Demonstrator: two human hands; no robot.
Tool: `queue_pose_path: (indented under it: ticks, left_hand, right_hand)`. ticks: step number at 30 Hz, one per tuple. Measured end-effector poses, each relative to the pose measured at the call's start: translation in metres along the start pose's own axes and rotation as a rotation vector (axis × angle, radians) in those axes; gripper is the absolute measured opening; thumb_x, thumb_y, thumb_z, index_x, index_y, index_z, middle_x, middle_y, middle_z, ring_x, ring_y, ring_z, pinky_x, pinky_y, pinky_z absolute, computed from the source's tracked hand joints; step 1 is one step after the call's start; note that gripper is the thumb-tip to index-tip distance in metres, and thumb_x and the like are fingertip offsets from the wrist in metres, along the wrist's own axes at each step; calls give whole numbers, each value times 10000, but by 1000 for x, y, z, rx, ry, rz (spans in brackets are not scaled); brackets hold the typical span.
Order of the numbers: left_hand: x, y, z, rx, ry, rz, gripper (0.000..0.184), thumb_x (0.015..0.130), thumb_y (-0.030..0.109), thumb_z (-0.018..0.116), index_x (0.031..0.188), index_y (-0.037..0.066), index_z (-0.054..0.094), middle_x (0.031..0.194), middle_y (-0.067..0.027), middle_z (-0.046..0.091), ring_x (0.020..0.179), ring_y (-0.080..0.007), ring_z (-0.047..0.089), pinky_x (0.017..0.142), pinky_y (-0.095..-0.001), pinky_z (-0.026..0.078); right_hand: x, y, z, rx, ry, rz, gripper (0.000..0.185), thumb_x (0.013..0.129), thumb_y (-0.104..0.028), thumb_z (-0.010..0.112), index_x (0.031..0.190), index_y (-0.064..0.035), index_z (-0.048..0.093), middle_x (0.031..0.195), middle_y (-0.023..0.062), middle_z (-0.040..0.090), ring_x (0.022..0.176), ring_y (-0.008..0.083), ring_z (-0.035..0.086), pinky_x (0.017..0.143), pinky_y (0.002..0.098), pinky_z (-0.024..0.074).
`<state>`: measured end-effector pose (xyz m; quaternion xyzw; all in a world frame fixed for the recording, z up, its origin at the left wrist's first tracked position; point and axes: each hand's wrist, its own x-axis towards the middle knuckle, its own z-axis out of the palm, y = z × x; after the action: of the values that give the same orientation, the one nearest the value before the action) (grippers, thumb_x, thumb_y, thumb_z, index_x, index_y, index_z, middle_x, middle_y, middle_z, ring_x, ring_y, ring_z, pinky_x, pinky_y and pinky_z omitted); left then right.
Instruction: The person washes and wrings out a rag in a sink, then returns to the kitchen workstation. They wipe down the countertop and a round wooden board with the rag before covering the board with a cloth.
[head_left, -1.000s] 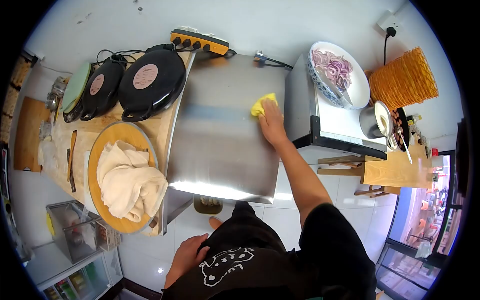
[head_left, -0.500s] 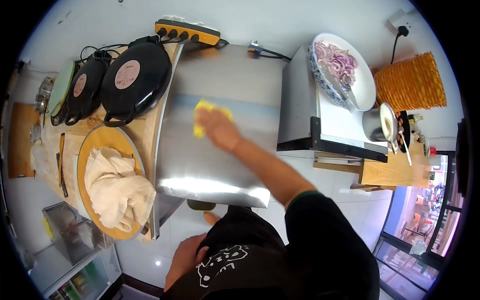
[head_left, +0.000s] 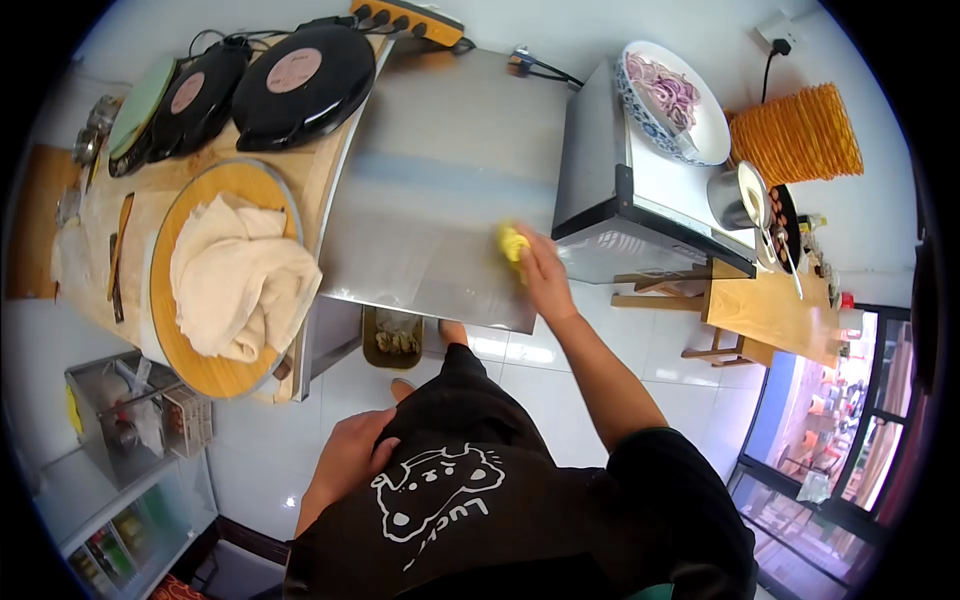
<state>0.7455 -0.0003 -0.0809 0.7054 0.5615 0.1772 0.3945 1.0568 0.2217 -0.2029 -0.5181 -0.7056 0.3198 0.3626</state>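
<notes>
My right hand (head_left: pixel 543 272) is closed on a yellow cloth (head_left: pixel 513 246) at the right edge of the steel tabletop (head_left: pixel 430 200), near its front corner. The cloth is bunched and slightly blurred. My left hand (head_left: pixel 352 452) rests against the dark apron (head_left: pixel 450 500) at my waist, fingers bent and loosely together, with no object showing in it. Left of the steel top, a beige cloth (head_left: pixel 240 280) lies heaped on a round wooden board (head_left: pixel 172 230).
Black round appliances (head_left: pixel 305 85) stand at the back left beside an orange power strip (head_left: pixel 430 25). A bowl of sliced onion (head_left: pixel 712 130) sits on a white-topped unit (head_left: pixel 655 180) at right, near a metal pot (head_left: pixel 728 197) and a stacked orange lattice (head_left: pixel 800 135).
My right hand first swept the yellow cloth left across the steel top, then back right and toward the front edge. The view has shifted, and my left hand stays at my waist.
</notes>
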Motion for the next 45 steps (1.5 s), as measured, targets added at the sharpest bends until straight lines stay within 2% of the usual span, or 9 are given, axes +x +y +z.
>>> queue_pose_path:
  ticks: [4,11,18,20,26,32,35,40,45]
  left_hand:
    - [-32,-14,5,-12,7,-25,395,804,100,705,1159,-15,577,992,-213,662,901,-404,628,793,-444,512]
    - [-64,-6,-9,19,3,-63,384,805,89,698,1155,-25,587,1023,-212,660,923,-404,625,819,-441,507]
    - [-83,-36,-11,43,4,-83,384,804,94,699,1156,-17,594,1048,-207,658,950,-400,621,840,-443,503]
    - [-82,-40,-9,22,-8,-77,387,805,102,701,1156,-18,593,1044,-207,658,949,-399,621,838,-444,504]
    - [-50,-46,-12,37,-101,-120,402,814,136,701,1165,-24,588,1044,-213,655,955,-398,620,843,-449,503]
    - [-12,-43,-25,-22,-124,-198,420,821,131,695,1194,-21,579,1054,-229,646,981,-407,614,865,-445,499]
    - [-4,-46,-22,-31,-120,-300,410,823,125,696,1191,-10,576,1048,-228,645,982,-407,617,858,-447,499]
    - [9,-52,-13,-30,-107,-240,426,826,121,696,1205,-16,557,1051,-226,642,965,-408,618,840,-455,500]
    - [18,-44,-13,23,-138,-187,406,851,152,676,1196,-26,556,1056,-224,643,967,-404,615,847,-453,491]
  right_hand:
    - [-28,6,63,-423,58,-133,542,846,-26,524,1385,-26,460,1447,235,413,1359,439,346,1134,498,256]
    - [-48,-94,225,6,-148,-299,383,907,-10,463,1275,-27,569,1326,189,552,1254,362,478,1082,414,356]
    - [1,-65,129,500,-149,383,440,985,-186,468,1406,-59,453,1326,228,544,1247,359,503,1061,386,386]
    - [15,-4,94,-255,97,144,528,979,-283,499,1456,-85,388,1475,235,385,1381,376,343,1134,417,283]
    - [17,-47,103,-711,-128,-91,660,919,-409,558,1500,-188,335,1570,172,229,1459,362,181,1151,576,164]
    - [-17,-28,63,-863,-282,-7,646,914,-325,536,1497,-128,339,1566,180,238,1449,413,183,1159,557,172]
    - [43,20,30,-760,55,97,521,987,-210,424,1451,14,353,1512,262,285,1419,455,206,1168,519,174]
    - [161,38,69,-739,115,-25,488,956,-177,463,1414,-15,421,1495,224,344,1405,413,270,1175,456,206]
    - [87,-4,175,-275,-321,-285,489,861,-99,519,1345,-31,499,1429,200,452,1377,383,355,1171,449,242]
